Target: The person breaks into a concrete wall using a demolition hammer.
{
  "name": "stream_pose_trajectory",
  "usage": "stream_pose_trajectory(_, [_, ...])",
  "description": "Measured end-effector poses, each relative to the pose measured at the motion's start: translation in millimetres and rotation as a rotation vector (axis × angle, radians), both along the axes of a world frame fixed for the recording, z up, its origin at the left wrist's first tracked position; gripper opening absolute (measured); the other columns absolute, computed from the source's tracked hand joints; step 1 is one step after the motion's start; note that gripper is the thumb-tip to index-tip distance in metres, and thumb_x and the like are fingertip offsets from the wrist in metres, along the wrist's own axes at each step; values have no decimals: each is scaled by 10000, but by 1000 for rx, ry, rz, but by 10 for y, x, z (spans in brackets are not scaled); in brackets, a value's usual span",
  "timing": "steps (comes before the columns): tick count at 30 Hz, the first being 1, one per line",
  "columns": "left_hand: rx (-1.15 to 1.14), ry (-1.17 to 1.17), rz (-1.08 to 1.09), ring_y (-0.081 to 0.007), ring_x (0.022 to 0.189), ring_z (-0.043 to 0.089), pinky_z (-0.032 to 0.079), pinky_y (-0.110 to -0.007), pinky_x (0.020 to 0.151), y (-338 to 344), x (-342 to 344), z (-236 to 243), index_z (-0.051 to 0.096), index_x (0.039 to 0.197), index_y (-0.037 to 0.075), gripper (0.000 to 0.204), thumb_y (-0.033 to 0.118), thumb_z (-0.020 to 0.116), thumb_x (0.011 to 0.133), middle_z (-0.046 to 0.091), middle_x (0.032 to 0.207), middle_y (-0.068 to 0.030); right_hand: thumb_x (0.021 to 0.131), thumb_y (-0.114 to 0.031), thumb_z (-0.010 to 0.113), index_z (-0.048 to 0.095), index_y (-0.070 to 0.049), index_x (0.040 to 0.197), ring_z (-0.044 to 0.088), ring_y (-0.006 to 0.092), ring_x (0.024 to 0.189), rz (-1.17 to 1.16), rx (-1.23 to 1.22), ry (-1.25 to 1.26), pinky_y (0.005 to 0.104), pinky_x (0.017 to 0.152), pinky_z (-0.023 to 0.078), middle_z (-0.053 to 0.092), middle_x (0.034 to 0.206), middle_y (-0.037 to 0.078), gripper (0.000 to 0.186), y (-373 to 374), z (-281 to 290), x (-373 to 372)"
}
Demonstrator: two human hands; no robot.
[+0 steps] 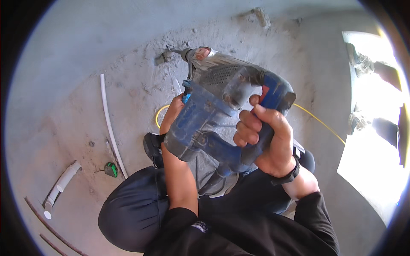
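A large, dusty blue-and-grey rotary hammer (192, 111) lies across the middle of the view, its nose pointing up and left. The bit (176, 51) meets the chipped hole (160, 59) in the grey plaster, where I cannot see how deep it goes. Around the rear handle, by a red trigger, the fingers of my right hand (267, 132) are closed; a dark band circles that wrist. My left hand (174, 110) supports the tool near its front, partly behind the blue housing, with most of its fingers hidden.
A yellow cable (320, 120) runs behind the tool to the right. On the left are a long white pipe (109, 115), a short pipe stub (62, 185), a small green object (111, 170) and a rusty rod (49, 226). Bright openings (371, 158) show at right.
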State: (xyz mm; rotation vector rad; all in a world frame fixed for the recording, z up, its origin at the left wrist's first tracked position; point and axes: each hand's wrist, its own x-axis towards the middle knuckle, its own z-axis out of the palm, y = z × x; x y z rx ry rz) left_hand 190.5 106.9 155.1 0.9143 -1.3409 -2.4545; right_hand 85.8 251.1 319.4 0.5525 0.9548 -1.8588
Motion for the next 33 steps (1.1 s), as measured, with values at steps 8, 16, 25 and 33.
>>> stream_pose_trajectory(8, [-386,-201,-458,-310,702,648,508,-386,698,-142,102,-1052,663,1051,-13,391,322,739,863,696,839,-206,945,-193,564,519,-146,994,398,75,565,-146,5,-36,266,578,353,404,666,-54,81,415,-214,150])
stream_pose_trajectory(16, [-358,-158,-453,-352,817,691,519,-409,734,447,122,-946,678,1004,-12,421,386,725,873,698,854,-213,921,-162,510,508,-137,1058,379,86,487,-153,49,32,279,510,367,392,639,-43,139,1011,-121,414])
stream_pose_trajectory(25, [-533,-13,-60,-384,638,647,493,-412,589,666,-414,-978,664,841,-36,382,340,721,880,659,697,-206,920,-170,549,526,-101,1120,410,79,525,58,235,216,274,523,366,427,685,-38,213,219,577,-255])
stream_pose_trajectory(33, [239,187,114,-114,609,610,473,-306,518,582,-971,-471,647,881,-28,360,329,650,929,678,682,-46,949,-212,619,545,-29,1122,460,46,582,404,383,490,234,543,402,502,766,-10,262,-950,1202,-699])
